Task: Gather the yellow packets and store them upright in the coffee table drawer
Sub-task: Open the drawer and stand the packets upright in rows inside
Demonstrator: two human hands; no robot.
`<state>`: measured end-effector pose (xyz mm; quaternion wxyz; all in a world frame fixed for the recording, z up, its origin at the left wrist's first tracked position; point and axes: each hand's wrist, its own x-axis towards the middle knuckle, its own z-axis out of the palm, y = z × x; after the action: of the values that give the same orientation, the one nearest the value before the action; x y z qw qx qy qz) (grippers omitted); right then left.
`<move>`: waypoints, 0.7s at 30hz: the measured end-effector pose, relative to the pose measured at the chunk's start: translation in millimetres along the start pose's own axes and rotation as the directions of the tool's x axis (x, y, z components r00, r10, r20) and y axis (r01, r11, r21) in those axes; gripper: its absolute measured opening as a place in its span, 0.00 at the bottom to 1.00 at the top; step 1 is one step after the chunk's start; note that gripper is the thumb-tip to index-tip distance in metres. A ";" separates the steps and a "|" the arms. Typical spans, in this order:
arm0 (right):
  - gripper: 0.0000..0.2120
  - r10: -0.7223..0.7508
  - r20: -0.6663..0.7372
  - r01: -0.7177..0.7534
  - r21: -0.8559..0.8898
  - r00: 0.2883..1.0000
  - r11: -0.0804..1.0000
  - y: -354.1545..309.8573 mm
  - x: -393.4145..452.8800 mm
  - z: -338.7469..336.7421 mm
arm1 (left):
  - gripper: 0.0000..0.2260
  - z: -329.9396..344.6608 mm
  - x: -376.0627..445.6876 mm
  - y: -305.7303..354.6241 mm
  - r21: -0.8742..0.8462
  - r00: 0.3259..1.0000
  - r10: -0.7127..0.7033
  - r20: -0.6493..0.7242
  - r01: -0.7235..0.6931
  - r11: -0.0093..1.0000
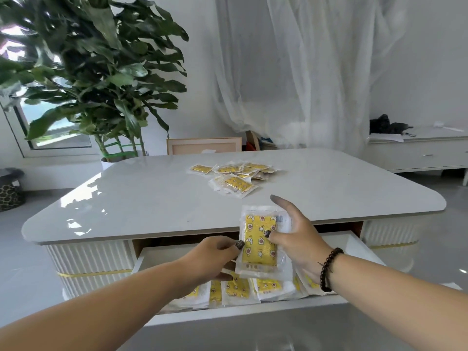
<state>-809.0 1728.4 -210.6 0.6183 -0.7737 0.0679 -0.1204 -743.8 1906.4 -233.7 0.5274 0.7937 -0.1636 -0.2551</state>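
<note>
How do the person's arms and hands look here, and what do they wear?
Both forearms are bare; no sleeves show. The right hand has a bracelet of dark round beads on its wrist. The nails of both hands carry dark polish, seen on the left hand too. No rings or watch are visible.

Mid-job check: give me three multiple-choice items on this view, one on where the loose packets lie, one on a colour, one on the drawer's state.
1. Where does the loose pile of yellow patterned packets lie?
A. on the glossy white coffee table top
B. on the floor
C. on the sideboard

2. What colour is the beaded bracelet on the right wrist?
A. white
B. dark brown
C. green

3. What state is the white coffee table drawer in?
A. shut
B. removed
C. pulled open

A: the pile sits on the far tabletop. B: the beads are dark. C: packets stand inside while both hands hold a yellow packet stack over it.
</note>
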 end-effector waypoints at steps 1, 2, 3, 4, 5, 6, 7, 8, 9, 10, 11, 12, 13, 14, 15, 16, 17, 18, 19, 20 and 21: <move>0.35 0.010 0.004 -0.010 0.008 1.000 1.000 -1.2 -0.8 -0.5 | 0.09 0.7 -1.9 2.4 -0.015 1.000 0.008 -0.011 -0.008 1.000; 0.37 0.024 0.000 -0.024 0.014 1.000 1.000 -2.4 -1.8 -0.6 | 0.08 1.0 -3.1 4.4 -0.026 1.000 0.019 -0.023 -0.019 0.999; 0.38 0.048 -0.015 -0.048 0.014 0.999 0.999 -1.9 -1.6 0.1 | 0.07 1.5 -4.5 6.0 -0.040 0.999 0.027 -0.037 -0.028 0.999; 0.40 0.074 -0.037 -0.073 0.010 0.997 0.997 -0.8 -1.3 1.0 | 0.07 1.9 -6.1 7.1 -0.059 0.998 0.033 -0.057 -0.037 0.998; 0.43 0.120 -0.070 -0.120 0.009 0.990 0.993 1.5 1.1 2.3 | 0.07 2.5 -7.8 8.6 -0.084 0.996 0.038 -0.086 -0.045 0.995; 0.45 0.170 -0.103 -0.168 0.027 0.980 0.985 4.9 4.5 3.3 | 0.07 3.0 -8.8 9.4 -0.107 0.992 0.040 -0.118 -0.053 0.993; 0.45 0.218 -0.119 -0.211 0.067 0.969 0.975 5.7 5.6 4.3 | 0.07 3.8 -10.3 10.3 -0.128 0.989 0.041 -0.145 -0.059 0.990; 0.43 0.255 -0.122 -0.244 0.095 0.959 0.965 7.1 7.5 4.7 | 0.06 4.9 -11.9 11.2 -0.150 0.985 0.044 -0.164 -0.069 0.986; 0.38 0.289 -0.111 -0.278 0.106 0.951 0.955 5.1 6.8 5.5 | 0.06 6.1 -13.9 12.3 -0.170 0.983 0.048 -0.176 -0.078 0.982; 0.31 0.309 -0.091 -0.300 0.100 0.947 0.949 2.6 4.9 6.1 | 0.06 7.2 -15.6 13.3 -0.187 0.982 0.050 -0.184 -0.085 0.979; 0.27 0.323 -0.079 -0.315 0.099 0.943 0.944 3.2 4.5 5.9 | 0.06 8.3 -17.3 14.2 -0.197 0.980 0.051 -0.191 -0.089 0.976; 0.25 0.319 -0.081 -0.311 0.094 0.944 0.946 5.2 5.3 4.8 | 0.06 9.2 -18.7 14.9 -0.201 0.980 0.052 -0.194 -0.091 0.975; 0.26 0.312 -0.094 -0.304 0.087 0.946 0.949 6.9 5.5 3.8 | 0.06 10.5 -20.0 15.7 -0.197 0.980 0.051 -0.192 -0.090 0.976; 0.27 0.297 -0.110 -0.289 0.077 0.949 0.954 8.0 6.8 2.0 | 0.06 11.9 -20.8 16.4 -0.187 0.980 0.050 -0.190 -0.086 0.979; 0.29 0.277 -0.128 -0.272 0.055 0.952 0.961 6.5 7.4 0.5 | 0.06 13.3 -21.6 16.9 -0.170 0.980 0.048 -0.192 -0.081 0.982; 0.31 0.254 -0.150 -0.253 0.025 0.956 0.967 5.7 8.4 -2.1 | 0.06 14.5 -22.3 17.4 -0.151 0.979 0.047 -0.196 -0.078 0.985; 0.33 0.239 -0.172 -0.244 -0.010 0.956 0.970 4.2 9.2 -5.7 | 0.06 15.4 -23.1 18.0 -0.138 0.979 0.048 -0.200 -0.077 0.987; 0.33 0.228 -0.190 -0.239 -0.041 0.955 0.970 4.6 11.6 -10.6 | 0.06 16.0 -23.8 18.6 -0.132 0.979 0.049 -0.196 -0.076 0.988; 0.29 0.214 -0.206 -0.232 -0.067 0.955 0.970 5.1 13.7 -16.1 | 0.07 16.4 -24.4 19.2 -0.129 0.981 0.048 -0.188 -0.073 0.989; 0.23 0.203 -0.217 -0.229 -0.100 0.955 0.968 5.6 14.4 -22.1 | 0.07 16.5 -24.9 19.6 -0.125 0.983 0.047 -0.179 -0.070 0.990; 0.18 0.199 -0.226 -0.232 -0.131 0.954 0.964 8.8 16.7 -29.0 | 0.07 16.4 -25.0 19.9 -0.118 0.984 0.044 -0.175 -0.066 0.991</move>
<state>-800.3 1694.9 -211.5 0.5546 -0.7905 0.2266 -0.1275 -773.5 1899.5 -214.7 0.5945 0.7737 -0.1234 -0.1807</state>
